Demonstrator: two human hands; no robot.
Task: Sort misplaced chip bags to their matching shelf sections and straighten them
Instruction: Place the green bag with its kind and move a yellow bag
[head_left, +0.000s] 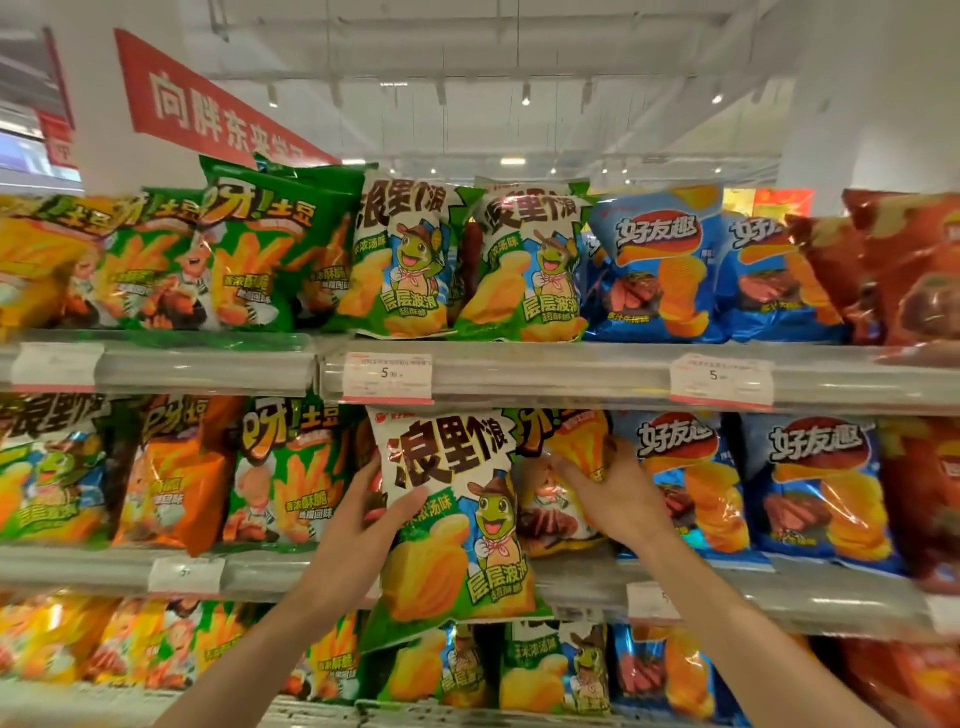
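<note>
Left hand holds turtle bag in front of middle shelf; right hand on yellow bag behind it.

Left hand (363, 525) grips the left edge of the upright white-and-green foil turtle chip bag (452, 519), thumb across its front, long axis vertical. Right hand (608, 493), just right of it, curls its fingers round the orange-yellow foil fries bag (566, 447) on the clear-fronted middle shelf (727, 587). Matching turtle bags (524, 270) sit directly above; I'd judge the left hand nearer.

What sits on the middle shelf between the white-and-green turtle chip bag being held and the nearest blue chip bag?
In the head view, an orange chip bag stands between the white-and-green turtle chip bag and the blue chip bag; the right hand grips it.
</note>
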